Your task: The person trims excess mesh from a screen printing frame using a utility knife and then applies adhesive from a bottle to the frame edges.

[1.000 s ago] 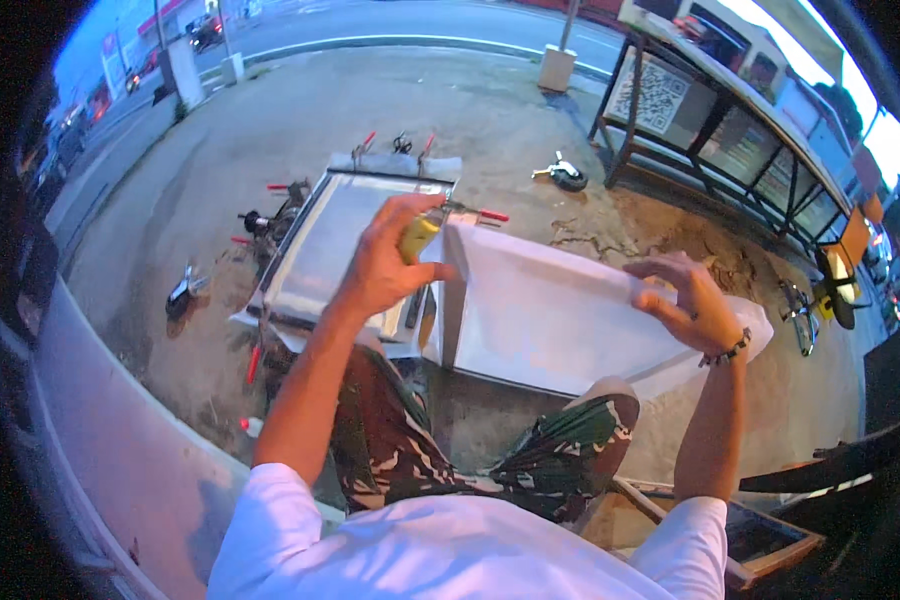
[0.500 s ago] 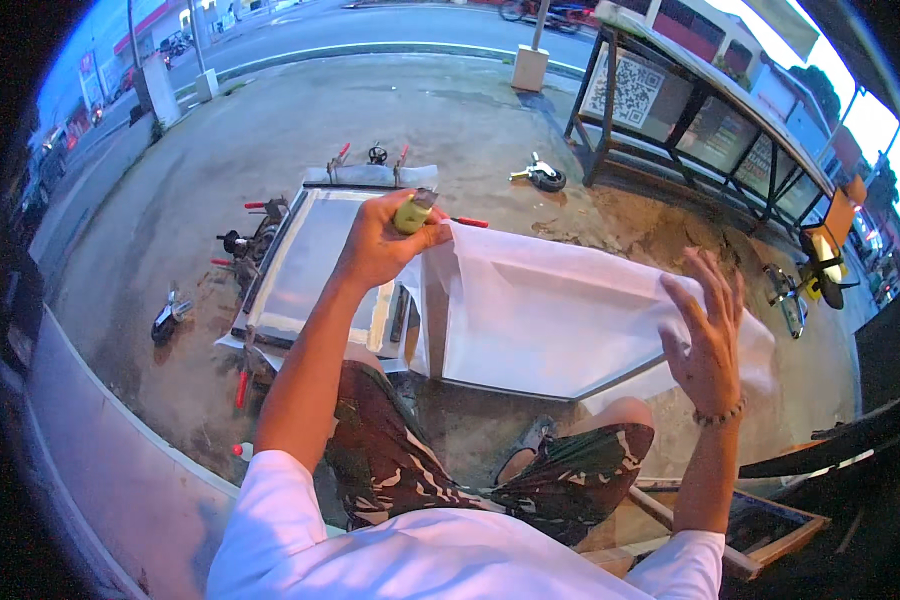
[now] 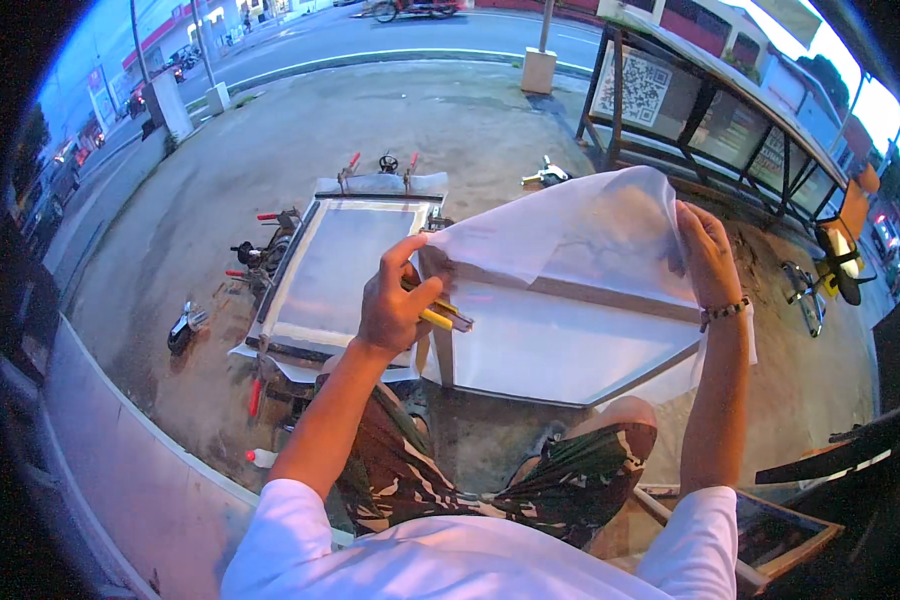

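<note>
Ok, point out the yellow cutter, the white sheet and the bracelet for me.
yellow cutter (image 3: 440,318), head view, on its yellow handle below the left thumb.
white sheet (image 3: 570,230), head view, on the lifted middle.
bracelet (image 3: 722,311), head view, on the right wrist band.

Square sign (image 3: 643,88) w/ black-and-white pixel pattern — fixed to dark stall frame, upper right, behind lifted sheet. Tall white roadside sign (image 3: 173,103) — far left by kerb. Red-and-white shopfront banner (image 3: 160,28) across street, top left; too small for detail.
</note>
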Demonstrator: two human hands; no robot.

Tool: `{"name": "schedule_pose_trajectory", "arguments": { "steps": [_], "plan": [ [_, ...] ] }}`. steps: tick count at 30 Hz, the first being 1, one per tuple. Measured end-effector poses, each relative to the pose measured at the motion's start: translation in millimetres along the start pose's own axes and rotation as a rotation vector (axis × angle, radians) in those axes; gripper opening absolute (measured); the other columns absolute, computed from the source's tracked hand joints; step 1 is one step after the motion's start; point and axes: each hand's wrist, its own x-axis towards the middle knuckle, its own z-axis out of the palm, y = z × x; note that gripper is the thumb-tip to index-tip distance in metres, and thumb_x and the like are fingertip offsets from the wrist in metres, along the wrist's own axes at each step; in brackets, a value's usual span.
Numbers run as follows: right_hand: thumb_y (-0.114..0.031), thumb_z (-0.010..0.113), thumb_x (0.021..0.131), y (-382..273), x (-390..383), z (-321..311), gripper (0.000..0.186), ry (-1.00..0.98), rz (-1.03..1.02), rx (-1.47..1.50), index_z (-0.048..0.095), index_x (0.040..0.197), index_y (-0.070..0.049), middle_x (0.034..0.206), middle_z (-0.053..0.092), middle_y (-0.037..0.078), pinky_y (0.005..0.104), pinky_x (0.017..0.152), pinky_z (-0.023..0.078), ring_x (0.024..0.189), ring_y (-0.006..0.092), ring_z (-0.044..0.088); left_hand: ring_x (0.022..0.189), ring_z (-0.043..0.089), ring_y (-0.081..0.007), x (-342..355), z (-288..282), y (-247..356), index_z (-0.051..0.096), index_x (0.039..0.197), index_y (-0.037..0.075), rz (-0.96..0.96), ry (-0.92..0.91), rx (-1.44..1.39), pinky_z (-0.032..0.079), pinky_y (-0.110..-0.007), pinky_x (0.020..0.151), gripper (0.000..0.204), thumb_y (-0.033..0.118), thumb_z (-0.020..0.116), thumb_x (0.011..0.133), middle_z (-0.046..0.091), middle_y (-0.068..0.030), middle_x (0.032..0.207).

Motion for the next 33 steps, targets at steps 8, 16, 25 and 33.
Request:
{"name": "schedule_pose_trajectory", "arguments": {
  "steps": [8,16,25,33],
  "plan": [
    [-0.040,0.051,0.097,51,18,-12,0.037,-0.008,0.148,0.164,0.064,0.104,-0.006,0.069,0.060,-0.001,0.0208,0.043,0.033,0.050,0.0059,0.046,0.080,0.065,-0.0242,37,-9,-17,0.062,0.086,0.006,-0.333,0.277,-0.305,0.049,-0.033,0.067,0.019,-0.003,0.071,0.071,0.067,-0.0082,0.086],
    [-0.040,0.050,0.097,25,7,9,0.036,0.084,0.232,0.202,0.063,0.103,-0.007,0.069,0.059,0.000,0.0206,0.044,0.036,0.052,0.0057,0.049,0.079,0.065,-0.0179,54,-5,-79,0.061,0.104,0.005,-1.055,0.351,-1.145,0.051,-0.031,0.065,0.023,0.009,0.069,0.083,0.067,-0.0072,0.090],
    [-0.036,0.057,0.095,4,7,-34,0.033,0.130,-0.080,-0.156,0.062,0.089,-0.004,0.066,0.058,0.000,0.0234,0.048,0.040,0.057,0.0082,0.053,0.080,0.062,-0.0124,52,-4,-49,0.064,0.110,0.004,-0.750,-0.182,-1.015,0.049,-0.026,0.071,0.046,0.013,0.083,0.069,0.066,-0.0014,0.091],
    [-0.035,0.090,0.055,-98,-3,51,0.095,0.087,-0.795,-0.755,0.046,0.134,-0.005,0.130,0.052,0.019,0.0449,0.104,0.038,0.124,0.0342,0.048,0.085,0.061,-0.0130,51,9,-58,0.065,0.101,0.007,-0.815,-0.069,-1.168,0.047,-0.028,0.076,0.044,0.005,0.084,0.062,0.064,0.0003,0.091]
  ]
}}
